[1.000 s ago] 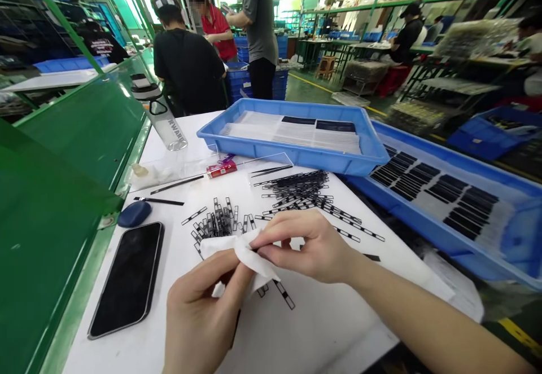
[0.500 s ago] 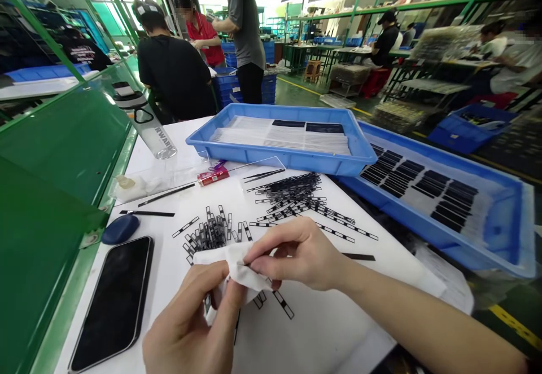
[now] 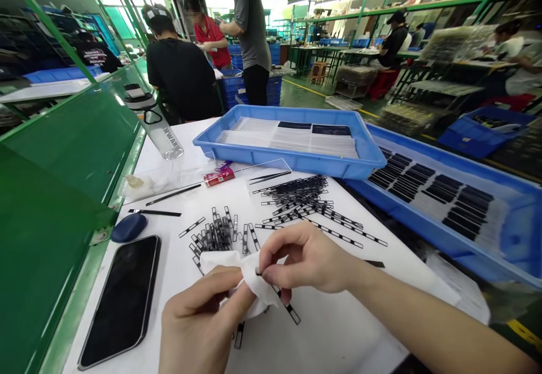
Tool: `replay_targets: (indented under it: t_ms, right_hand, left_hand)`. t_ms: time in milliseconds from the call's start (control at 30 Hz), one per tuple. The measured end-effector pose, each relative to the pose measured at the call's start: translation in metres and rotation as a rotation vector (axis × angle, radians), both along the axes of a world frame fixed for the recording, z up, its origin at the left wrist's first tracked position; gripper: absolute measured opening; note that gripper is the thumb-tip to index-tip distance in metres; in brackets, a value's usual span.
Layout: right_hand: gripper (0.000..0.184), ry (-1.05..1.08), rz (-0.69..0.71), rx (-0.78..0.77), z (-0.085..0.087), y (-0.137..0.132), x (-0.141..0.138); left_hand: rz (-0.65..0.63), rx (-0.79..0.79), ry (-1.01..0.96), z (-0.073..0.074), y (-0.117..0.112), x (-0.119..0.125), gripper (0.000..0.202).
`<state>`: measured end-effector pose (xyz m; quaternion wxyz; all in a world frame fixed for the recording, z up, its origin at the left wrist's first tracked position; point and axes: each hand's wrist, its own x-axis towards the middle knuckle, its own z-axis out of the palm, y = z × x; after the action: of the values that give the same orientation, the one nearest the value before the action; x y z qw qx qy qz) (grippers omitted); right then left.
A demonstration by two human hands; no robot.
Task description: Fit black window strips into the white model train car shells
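My left hand (image 3: 207, 312) is closed on a folded white cloth (image 3: 266, 294), pinching it between thumb and fingers. Thumb and forefinger of my right hand (image 3: 311, 258) pinch a thin black strip (image 3: 258, 273) at the cloth; only a small dark bit of it shows. Just beyond the cloth spreads a pile of short black-framed strips (image 3: 217, 233) with clear windows. Longer strips of the same look lie in a heap (image 3: 300, 190) farther back. A loose framed strip (image 3: 291, 313) rests on the table under my right fingers.
A phone (image 3: 121, 300) and a dark blue rounded case (image 3: 129, 227) lie at left. Behind are a bottle (image 3: 167, 140), a red tube-like item (image 3: 219, 177) and tweezers (image 3: 270, 177). Blue trays (image 3: 292, 162) with stacked sheets stand at the back and right (image 3: 503, 261). Several people work beyond.
The view has shifted slightly, so everything sits a little farther right. My right fingers have drawn slightly off the cloth, and a dark bit shows between them and it.
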<state>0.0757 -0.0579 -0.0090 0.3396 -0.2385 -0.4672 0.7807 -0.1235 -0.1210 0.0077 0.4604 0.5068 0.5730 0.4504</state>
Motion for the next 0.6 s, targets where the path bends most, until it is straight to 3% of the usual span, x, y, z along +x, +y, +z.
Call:
replay_targets:
  t_ms: [267,600]
  right_hand:
    - [0.008,-0.35,-0.226,0.299,0.013,-0.01,-0.002]
    - [0.007,-0.426,-0.247,0.302,0.02,-0.011,-0.002]
  left_hand:
    - [-0.048,-0.019,0.047,-0.005,0.003,0.003,0.024]
    - [0.071,0.017,0.038,-0.004,-0.003,0.023,0.027]
